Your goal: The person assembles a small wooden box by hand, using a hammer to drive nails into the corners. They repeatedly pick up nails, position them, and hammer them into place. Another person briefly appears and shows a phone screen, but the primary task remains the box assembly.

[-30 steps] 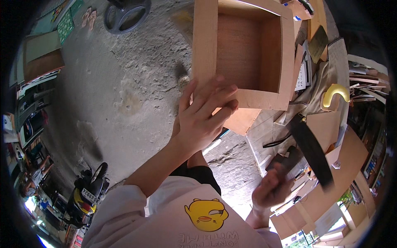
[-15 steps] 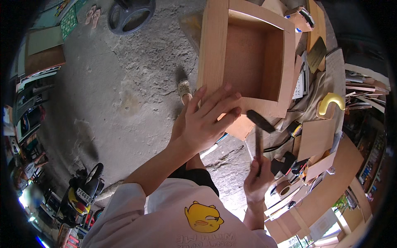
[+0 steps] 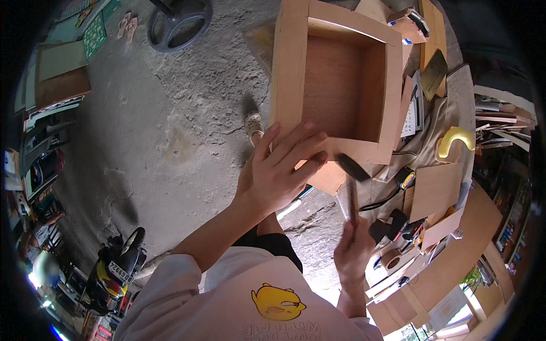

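While the right hand (image 3: pixel 352 247) is closed around the handle of a hammer (image 3: pixel 353 168), the left hand (image 3: pixel 284 167) lies over the near left corner of a wooden box (image 3: pixel 288 74), its fingers extended and slightly parted; whether they grip the edge or pinch anything beneath cannot be told. The dark hammer head stands at the box's near edge, just right of the left fingertips; contact with the wood cannot be judged. The box occupies the upper middle of the view, its framed opening facing the wearer and exposing a reddish-brown interior. Below its near edge projects a light wooden panel (image 3: pixel 325 178).

To the right of the hammer are a yellow-and-black tape measure (image 3: pixel 406 178), a flat board (image 3: pixel 437 190) and, nearer the wearer, a roll of tape (image 3: pixel 391 259). Farther right, a curved yellow object (image 3: pixel 456 138) lies by a beige cloth (image 3: pixel 462 102). Left of the box, a perforated shoe (image 3: pixel 253 121) rests on the rough grey floor (image 3: pixel 187 142). Toward the periphery appear a round grey base (image 3: pixel 180 35), a pair of pink sandals (image 3: pixel 131 31) and, at lower left, a motorbike (image 3: pixel 116 273).
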A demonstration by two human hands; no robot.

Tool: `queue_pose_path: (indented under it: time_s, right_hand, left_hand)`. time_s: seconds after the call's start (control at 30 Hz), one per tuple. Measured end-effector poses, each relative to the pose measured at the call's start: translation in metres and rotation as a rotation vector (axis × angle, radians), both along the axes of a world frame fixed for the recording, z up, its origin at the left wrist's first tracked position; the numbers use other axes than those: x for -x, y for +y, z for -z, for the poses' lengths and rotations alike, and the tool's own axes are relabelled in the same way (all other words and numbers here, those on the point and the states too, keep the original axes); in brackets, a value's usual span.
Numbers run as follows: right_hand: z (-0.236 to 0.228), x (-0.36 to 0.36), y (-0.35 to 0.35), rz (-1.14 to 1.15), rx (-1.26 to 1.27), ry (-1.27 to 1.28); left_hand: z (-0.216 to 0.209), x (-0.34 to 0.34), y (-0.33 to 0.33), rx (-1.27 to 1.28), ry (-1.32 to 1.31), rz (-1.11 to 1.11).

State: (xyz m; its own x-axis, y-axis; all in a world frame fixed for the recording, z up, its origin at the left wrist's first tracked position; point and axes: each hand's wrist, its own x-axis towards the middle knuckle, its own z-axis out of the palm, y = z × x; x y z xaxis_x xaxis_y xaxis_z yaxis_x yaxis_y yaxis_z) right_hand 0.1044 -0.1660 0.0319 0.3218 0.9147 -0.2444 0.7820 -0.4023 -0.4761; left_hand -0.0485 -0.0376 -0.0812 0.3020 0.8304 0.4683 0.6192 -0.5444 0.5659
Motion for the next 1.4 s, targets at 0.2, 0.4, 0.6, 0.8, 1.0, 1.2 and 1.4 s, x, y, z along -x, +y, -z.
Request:
queue_pose_path:
  time_s: [0.2,0.4,0.6,0.8,1.0,1.2,1.4]
  right_hand:
    - [0.001,-0.008,-0.025,0.097,-0.267,0.022]
    - [0.022,-0.037,-0.034,0.203,-0.145,0.117]
    - [0.113,-0.101,-0.029,0.392,-0.286,-0.303]
    - [0.138,-0.125,0.014,0.332,-0.451,-0.445]
    - [0.116,-0.154,0.174,0.148,-0.598,-0.209]
    - [0.143,-0.2,0.316,-0.075,-0.625,-0.053]
    - [0.16,-0.22,0.364,-0.199,-0.511,0.014]
  left_hand:
    - [-0.002,0.004,-0.001,0.028,0.036,0.017]
    - [-0.029,0.007,0.002,0.135,0.175,0.066]
    - [-0.061,-0.012,0.032,0.254,0.324,0.365]
    - [-0.057,-0.012,0.032,0.296,0.231,0.396]
    - [-0.053,-0.036,0.034,0.282,0.187,0.339]
    - [-0.049,-0.044,0.053,0.259,0.235,0.408]
    - [-0.045,-0.033,0.054,0.29,0.244,0.45]
